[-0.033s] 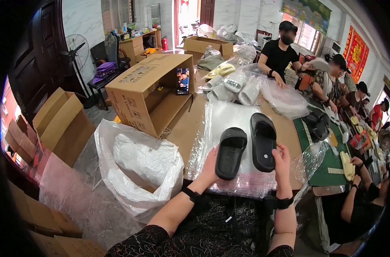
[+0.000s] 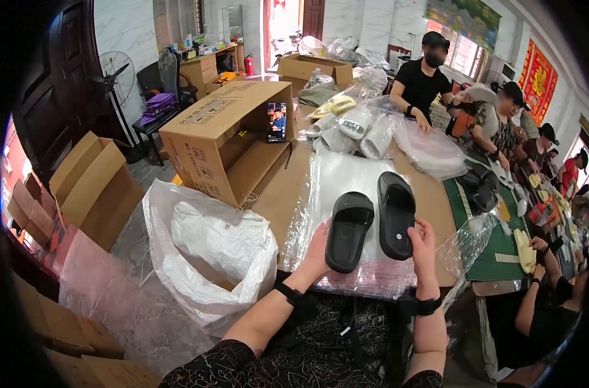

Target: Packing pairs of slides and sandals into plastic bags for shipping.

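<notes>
Two black slide sandals are held side by side over a stack of clear plastic bags (image 2: 333, 171), insoles facing up and toes pointing away from me. My left hand (image 2: 315, 249) grips the left slide sandal (image 2: 347, 239) along its outer left edge near the heel, with most fingers hidden beneath it. On the other side, my right hand (image 2: 424, 242) holds the right slide sandal (image 2: 395, 210) by its right heel edge, the thumb lying over the rim. A small white round spot shows on that sandal's insole beside the thumb.
An open cardboard box (image 2: 207, 139) lies on its side on the table, with a phone (image 2: 276, 121) at its opening. Wrapped pale slippers (image 2: 356, 123) are heaped at the back. A white sack (image 2: 210, 252) stands at left. Co-workers line the green-matted table (image 2: 459, 200) at right.
My right hand has shifted slightly left, and its thumb now laps over the sandal's edge. The right sandal has moved slightly left with it. My left hand looks almost unchanged.
</notes>
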Demonstrator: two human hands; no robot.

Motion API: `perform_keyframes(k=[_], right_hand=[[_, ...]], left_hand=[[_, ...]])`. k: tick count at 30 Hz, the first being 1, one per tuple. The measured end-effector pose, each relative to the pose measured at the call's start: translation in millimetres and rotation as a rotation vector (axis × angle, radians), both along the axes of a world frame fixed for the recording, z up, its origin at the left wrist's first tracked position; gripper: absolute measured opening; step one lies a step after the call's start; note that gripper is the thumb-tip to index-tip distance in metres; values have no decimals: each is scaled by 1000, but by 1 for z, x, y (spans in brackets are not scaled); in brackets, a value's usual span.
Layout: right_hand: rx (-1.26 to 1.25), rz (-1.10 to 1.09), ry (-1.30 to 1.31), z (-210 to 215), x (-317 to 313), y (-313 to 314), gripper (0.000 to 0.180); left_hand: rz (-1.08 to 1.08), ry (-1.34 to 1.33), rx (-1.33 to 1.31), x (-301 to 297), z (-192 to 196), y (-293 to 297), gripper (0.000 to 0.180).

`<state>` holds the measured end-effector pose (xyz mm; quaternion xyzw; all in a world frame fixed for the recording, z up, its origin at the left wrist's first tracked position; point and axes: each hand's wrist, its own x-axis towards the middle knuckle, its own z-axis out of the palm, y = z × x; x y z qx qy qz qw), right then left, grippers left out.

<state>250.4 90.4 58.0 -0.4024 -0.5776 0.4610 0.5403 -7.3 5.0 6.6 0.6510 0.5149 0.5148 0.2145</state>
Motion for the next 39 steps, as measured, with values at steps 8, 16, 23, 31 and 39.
perform_keyframes(k=[8, 16, 23, 31, 39], right_hand=[[-153, 59, -424, -3, -13, -35, 42], [25, -23, -629, -20, 4, -54, 44], [449, -123, -860, 24, -33, -67, 37], [233, 31, -1141, -2, -98, -24, 69], [205, -78, -999, -25, -94, 0, 48]], left_hand=[[141, 307, 122, -12, -13, -4, 63], [162, 404, 146, -13, -20, -3, 60], [135, 463, 82, -17, -23, -2, 61], [21, 92, -33, -19, -39, 2, 62], [211, 609, 10, -9, -15, -3, 69]])
